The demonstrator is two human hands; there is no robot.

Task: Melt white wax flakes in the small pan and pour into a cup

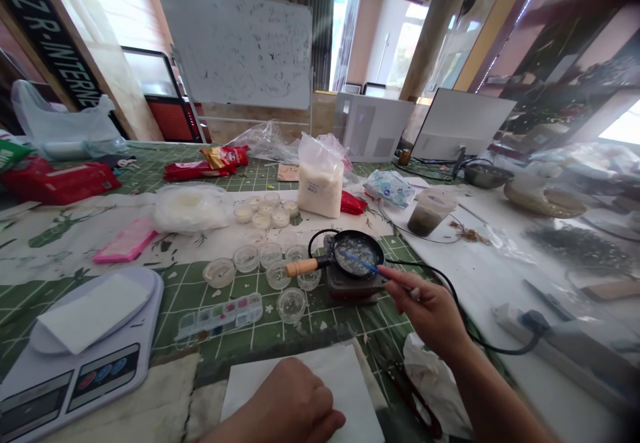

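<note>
My right hand (425,310) pinches a thin blue stick (361,262), whose far end dips into a small black frying pan (381,251). Whitish flakes or lumps in liquid show inside the pan. The pan has a wooden handle (301,267) pointing left and stands on a small electric hot plate (353,288). My left hand (293,403) rests closed on a white sheet (345,370) at the front, with nothing visible in its fingers. Several clear round cups (291,305) stand left of the pan, beside a clear compartment box (220,316) of small coloured pieces.
A kitchen scale (145,323) sits at left. Scissors (417,393) and crumpled tissue (435,376) lie by my right forearm. A black cable (447,276) runs to a power strip (515,323). Behind stand filled cups (263,220), a bag of white granules (320,186) and a plastic beaker (429,213).
</note>
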